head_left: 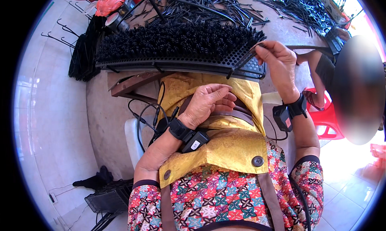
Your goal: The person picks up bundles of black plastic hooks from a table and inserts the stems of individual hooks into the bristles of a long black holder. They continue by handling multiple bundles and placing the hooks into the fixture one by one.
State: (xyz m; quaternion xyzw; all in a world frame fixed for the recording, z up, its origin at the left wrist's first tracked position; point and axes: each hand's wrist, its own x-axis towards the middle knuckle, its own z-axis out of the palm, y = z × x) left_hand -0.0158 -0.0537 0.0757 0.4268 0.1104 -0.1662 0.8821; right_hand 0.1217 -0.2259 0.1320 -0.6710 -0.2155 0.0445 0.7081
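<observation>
A long black perforated tray (177,66) lies in front of me, its far part packed with upright black bristle-like pieces (173,40). Its right end shows bare holes. There my right hand (278,61) is raised, thumb and forefinger pinched on what looks like a thin black strip (245,59). Lower and to the left, my left hand (209,103) hovers over the yellow apron (237,144) on my lap. Its fingers are curled and the thumb presses on the forefinger; anything between them is hidden. Both wrists carry black strapped devices.
Loose black strips (201,6) are heaped beyond the tray. Black hooked rods (66,40) and a dark bundle (84,54) stand at left. A red plastic stool (321,118) and another person's arm (317,70) are at right. Cables (140,114) hang beside my left forearm.
</observation>
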